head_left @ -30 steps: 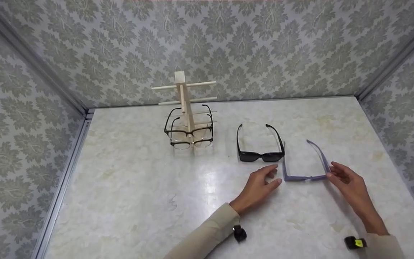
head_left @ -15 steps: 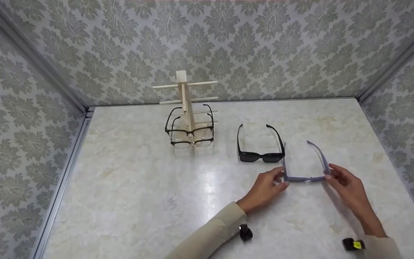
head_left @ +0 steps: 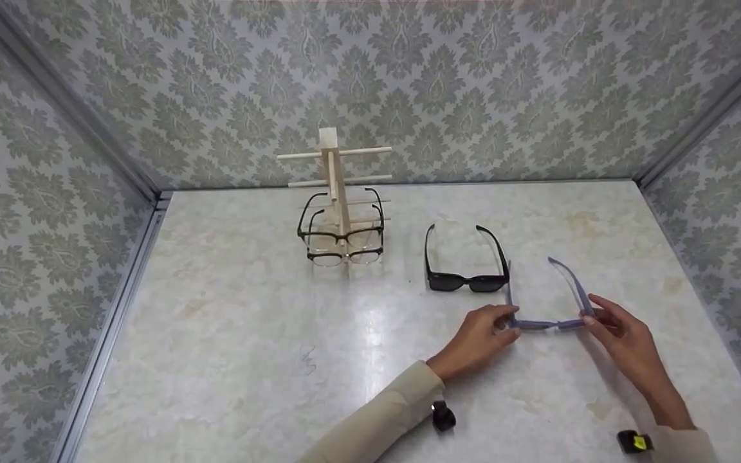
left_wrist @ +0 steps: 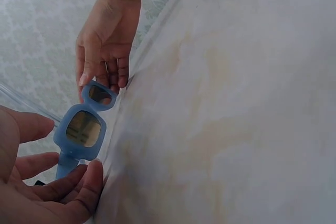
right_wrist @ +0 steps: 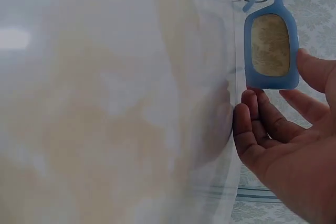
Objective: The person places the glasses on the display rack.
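Left hand [head_left: 476,337] and right hand [head_left: 628,341] both have fingers nearly closed, pinching opposite hinge corners of blue-framed sunglasses [head_left: 534,325], which span between them, temples pointing away from the person; whether lifted off the tabletop [head_left: 216,321], can't tell. Black sunglasses [head_left: 486,283] sit just beyond the left fingers, lenses facing the person. Farther off, beyond and left of those fingers, wooden display stand [head_left: 337,173] carries two pairs of dark-rimmed eyeglasses [head_left: 341,238]
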